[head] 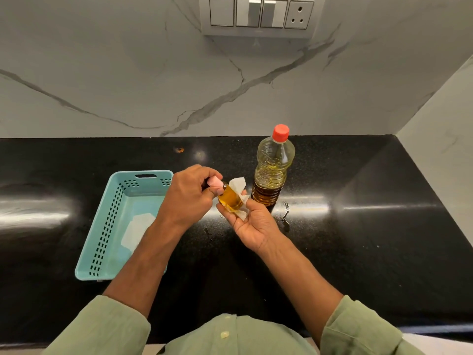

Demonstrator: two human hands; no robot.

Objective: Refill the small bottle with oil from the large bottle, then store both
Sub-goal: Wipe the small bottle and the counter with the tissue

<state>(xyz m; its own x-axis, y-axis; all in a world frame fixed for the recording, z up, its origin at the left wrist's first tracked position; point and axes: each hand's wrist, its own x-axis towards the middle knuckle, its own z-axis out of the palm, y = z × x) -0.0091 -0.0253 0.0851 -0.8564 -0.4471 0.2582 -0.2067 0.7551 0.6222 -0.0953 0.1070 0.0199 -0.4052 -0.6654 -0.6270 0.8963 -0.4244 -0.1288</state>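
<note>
Two hands above black worktop (358,226), right hand (252,221) cradling small bottle (230,198) of oil in tissue (238,184), left hand (189,196) pinching its pink cap (214,182), large bottle (272,167) capped, upright just behind, teal basket (112,216) left.

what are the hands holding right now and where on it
The right hand cradles the small bottle by its body, in a white tissue; the left hand pinches its pink cap.

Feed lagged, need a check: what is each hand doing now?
Left hand: closed on the pink cap.
Right hand: cradling the small amber oil bottle in white tissue.
</note>
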